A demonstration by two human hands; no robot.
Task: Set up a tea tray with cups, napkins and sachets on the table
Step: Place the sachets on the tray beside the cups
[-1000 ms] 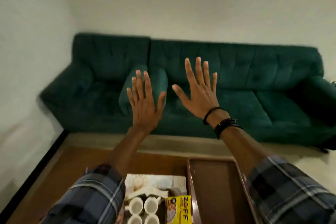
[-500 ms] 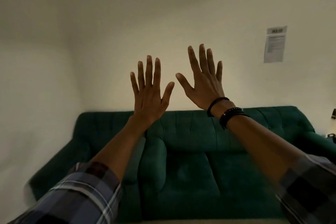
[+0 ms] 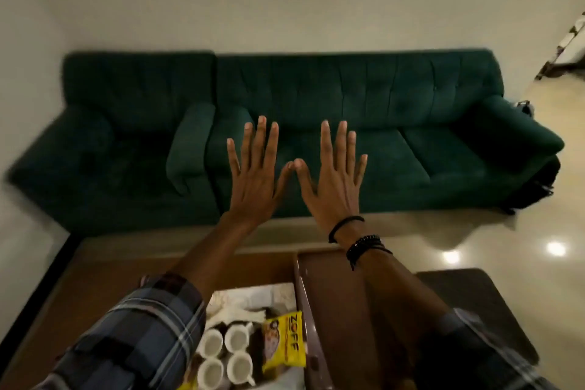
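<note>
on the table (image 3: 95, 288), four white cups (image 3: 226, 355) (small, likely fragile, best lifted by handles) sit beside a yellow sachet (image 3: 286, 343), left of the empty tray (image 3: 335, 310). left hand (image 3: 253, 177) and right hand (image 3: 332, 180) hover spread, empty, thumbs nearly touching; the view has dropped from wall to table.

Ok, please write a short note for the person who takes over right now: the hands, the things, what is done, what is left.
Left hand and right hand: both open, fingers spread, raised in the air, holding nothing; thumb tips nearly meet.
Four white cups, napkins and a yellow sachet pack sit together on the table, left of the brown tray.
Done: nothing on the tray's visible part.
Left: move cups, napkins and sachets onto the tray.
</note>
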